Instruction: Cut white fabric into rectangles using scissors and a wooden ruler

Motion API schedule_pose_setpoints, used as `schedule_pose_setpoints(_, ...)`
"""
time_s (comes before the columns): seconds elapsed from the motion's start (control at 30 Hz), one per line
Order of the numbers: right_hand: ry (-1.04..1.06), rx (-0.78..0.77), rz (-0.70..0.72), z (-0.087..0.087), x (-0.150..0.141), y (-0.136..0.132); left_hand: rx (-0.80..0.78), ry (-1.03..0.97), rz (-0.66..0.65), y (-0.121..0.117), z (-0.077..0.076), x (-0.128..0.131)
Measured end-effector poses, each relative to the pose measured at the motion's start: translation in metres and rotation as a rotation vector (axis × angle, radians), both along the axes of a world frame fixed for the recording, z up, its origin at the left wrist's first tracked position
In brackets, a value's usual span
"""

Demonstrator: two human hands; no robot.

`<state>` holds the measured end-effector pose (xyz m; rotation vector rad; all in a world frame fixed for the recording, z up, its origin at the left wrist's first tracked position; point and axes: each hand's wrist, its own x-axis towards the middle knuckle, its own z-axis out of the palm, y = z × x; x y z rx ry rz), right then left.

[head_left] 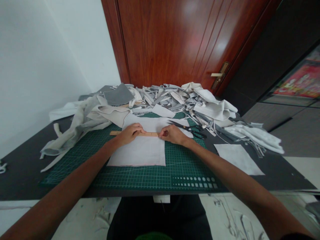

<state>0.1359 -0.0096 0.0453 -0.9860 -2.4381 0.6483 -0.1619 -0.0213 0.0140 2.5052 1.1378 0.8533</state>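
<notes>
A light wooden ruler (149, 134) lies across a piece of white cloth (140, 153) on the green cutting mat (185, 163). My left hand (130, 133) is closed on the ruler, and the ruler's left end sticks out past it. At the other end, the fingertips of my right hand (172, 134) are pinched together on the ruler near the cloth's right side. Whether those fingers hold anything else too is hidden. Just beyond my right hand, black-handled scissors (191, 129) rest on white cloth, blades pointing left.
Grey and white fabric scraps (160, 95) are heaped along the back of the dark table (22, 173). More rolled cloth (75, 130) lies at left. A square white piece (238, 158) sits by my right forearm. Behind stands a wooden door (165, 43). Scraps litter the floor.
</notes>
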Motion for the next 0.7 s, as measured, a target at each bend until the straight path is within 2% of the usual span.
schedule_pose_setpoints(0.5,0.003,-0.021,-0.037,-0.002,0.038,0.006,0.015,0.035,-0.006,0.0,-0.001,-0.001)
schedule_pose_setpoints(0.7,0.129,-0.18,0.008,-0.005,0.041,0.004,0.031,0.052,-0.042,0.003,-0.003,-0.004)
